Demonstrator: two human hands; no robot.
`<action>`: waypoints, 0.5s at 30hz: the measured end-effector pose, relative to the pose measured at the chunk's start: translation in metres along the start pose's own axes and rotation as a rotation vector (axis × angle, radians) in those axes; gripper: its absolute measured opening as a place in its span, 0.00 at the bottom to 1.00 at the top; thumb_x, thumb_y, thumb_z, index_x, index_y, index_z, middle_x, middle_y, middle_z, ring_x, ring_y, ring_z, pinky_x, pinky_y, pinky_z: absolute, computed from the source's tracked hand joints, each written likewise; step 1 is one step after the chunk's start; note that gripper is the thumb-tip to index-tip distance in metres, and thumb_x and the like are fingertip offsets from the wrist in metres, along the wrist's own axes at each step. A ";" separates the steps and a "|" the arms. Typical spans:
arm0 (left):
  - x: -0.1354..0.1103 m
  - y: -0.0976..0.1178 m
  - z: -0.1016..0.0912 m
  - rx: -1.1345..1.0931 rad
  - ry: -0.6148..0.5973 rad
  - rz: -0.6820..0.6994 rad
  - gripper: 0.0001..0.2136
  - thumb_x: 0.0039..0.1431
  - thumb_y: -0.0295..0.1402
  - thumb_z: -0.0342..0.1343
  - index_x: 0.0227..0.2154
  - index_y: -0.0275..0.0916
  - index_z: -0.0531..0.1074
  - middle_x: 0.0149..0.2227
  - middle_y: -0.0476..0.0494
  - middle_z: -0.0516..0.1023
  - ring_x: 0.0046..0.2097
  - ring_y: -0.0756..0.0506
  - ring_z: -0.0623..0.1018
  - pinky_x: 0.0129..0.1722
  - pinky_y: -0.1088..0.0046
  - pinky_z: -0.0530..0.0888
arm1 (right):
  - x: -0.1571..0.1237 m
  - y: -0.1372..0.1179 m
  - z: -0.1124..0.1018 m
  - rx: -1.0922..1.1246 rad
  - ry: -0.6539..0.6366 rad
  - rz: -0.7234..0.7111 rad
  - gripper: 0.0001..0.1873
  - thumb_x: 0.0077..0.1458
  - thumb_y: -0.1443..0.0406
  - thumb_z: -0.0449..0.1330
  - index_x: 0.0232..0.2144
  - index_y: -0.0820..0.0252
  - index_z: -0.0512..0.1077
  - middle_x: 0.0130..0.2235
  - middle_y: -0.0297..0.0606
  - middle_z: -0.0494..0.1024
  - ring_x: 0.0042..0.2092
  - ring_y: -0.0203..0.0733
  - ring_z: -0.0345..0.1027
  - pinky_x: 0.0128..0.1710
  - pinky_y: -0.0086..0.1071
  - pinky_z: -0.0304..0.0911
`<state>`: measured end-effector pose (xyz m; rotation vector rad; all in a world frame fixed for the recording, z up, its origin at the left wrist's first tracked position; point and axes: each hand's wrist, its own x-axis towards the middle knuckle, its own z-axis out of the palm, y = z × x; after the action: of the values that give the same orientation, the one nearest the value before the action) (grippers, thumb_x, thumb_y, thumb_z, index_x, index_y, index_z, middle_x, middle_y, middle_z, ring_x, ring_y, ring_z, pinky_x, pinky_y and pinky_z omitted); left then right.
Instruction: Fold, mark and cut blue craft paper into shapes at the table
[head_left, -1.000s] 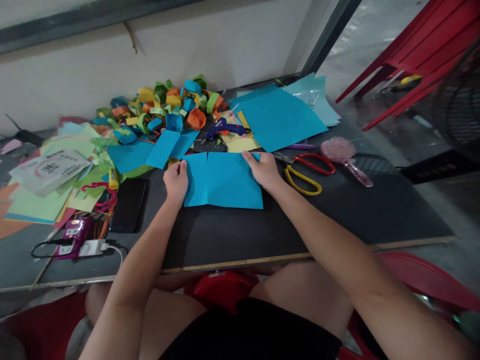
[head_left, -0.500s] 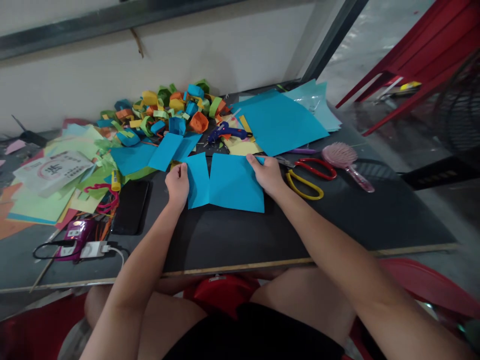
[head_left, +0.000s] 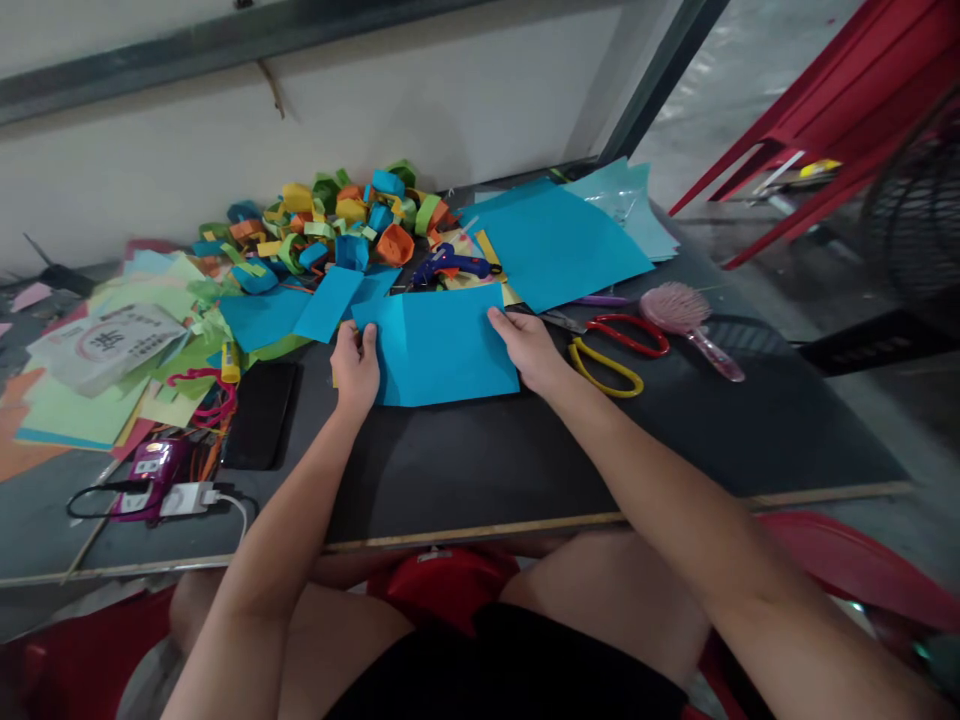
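Note:
A blue sheet of paper point(head_left: 450, 345) is held up above the dark table, with a vertical crease or seam left of its middle. My left hand point(head_left: 355, 365) is closed on its left edge, thumb up. The right edge is pinched by my right hand point(head_left: 529, 345), its thumb on the near face. Whether the paper is one piece or two overlapping ones, I cannot tell. Just behind it lie a blue glue gun point(head_left: 452, 264) and a smaller blue paper piece point(head_left: 328, 304). Scissors point(head_left: 607, 350) with one red and one yellow handle rest right of my right hand.
Folded coloured paper shapes point(head_left: 330, 225) are heaped by the wall. Large blue sheets point(head_left: 562, 245) lie at the back right, a pink hairbrush point(head_left: 690, 320) in front. To the left are a black phone point(head_left: 259, 415), a purple power adapter point(head_left: 154, 475) and loose coloured paper point(head_left: 90, 400).
The V-shaped gap in the held blue paper has closed, and it now looks like one continuous surface with a crease. Its upper edge sits slightly higher. Both hands keep their hold.

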<state>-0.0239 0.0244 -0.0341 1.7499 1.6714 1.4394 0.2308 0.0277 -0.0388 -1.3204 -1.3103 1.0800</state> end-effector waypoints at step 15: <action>0.006 -0.009 0.005 0.006 0.173 -0.236 0.14 0.63 0.41 0.55 0.26 0.42 0.59 0.22 0.55 0.56 0.23 0.52 0.59 0.25 0.72 0.57 | 0.003 0.004 -0.002 -0.370 0.288 -0.136 0.32 0.60 0.40 0.47 0.17 0.53 0.46 0.17 0.28 0.47 0.20 0.34 0.43 0.24 0.35 0.40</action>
<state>-0.0261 0.0337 -0.0408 1.4085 1.8975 1.5108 0.2338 0.0304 -0.0420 -1.5643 -1.3970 0.5430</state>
